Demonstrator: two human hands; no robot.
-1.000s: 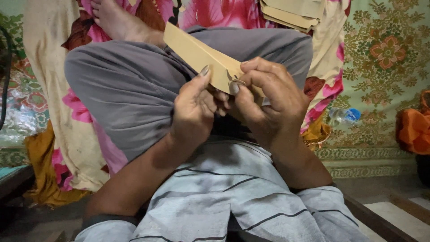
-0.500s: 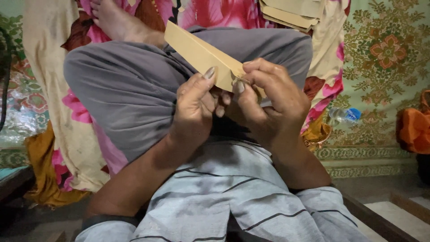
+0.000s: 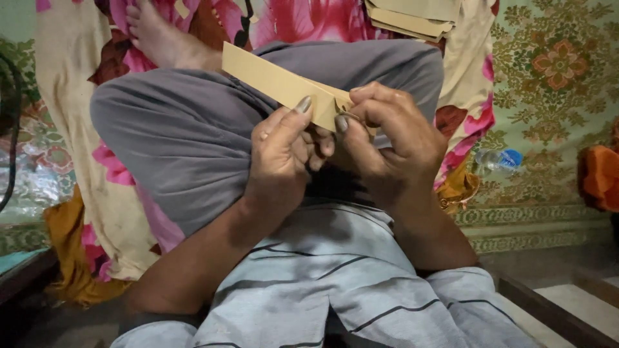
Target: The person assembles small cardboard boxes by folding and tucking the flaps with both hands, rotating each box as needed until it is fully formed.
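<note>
Both hands are closed on one tan paper strip (image 3: 284, 84) above the grey-trousered knee (image 3: 193, 142). Since the earlier frames, the left hand (image 3: 280, 151) thumb is seen shifted toward the right hand (image 3: 393, 138), so the pinch points now sit closer together. The strip's long axis runs from ten o'clock to four o'clock, free end at ten.

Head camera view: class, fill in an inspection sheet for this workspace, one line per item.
Surface: flowered cloth under crossed grey-trousered legs.
Job's things: tan paper strip, pinched at its right end.
Clutter: stack of tan paper pieces; plastic bottle; orange cloth.
Grippers: left hand and right hand both grip the strip.
Cables: dark cord at left edge.
Surroundings: patterned green rug.
</note>
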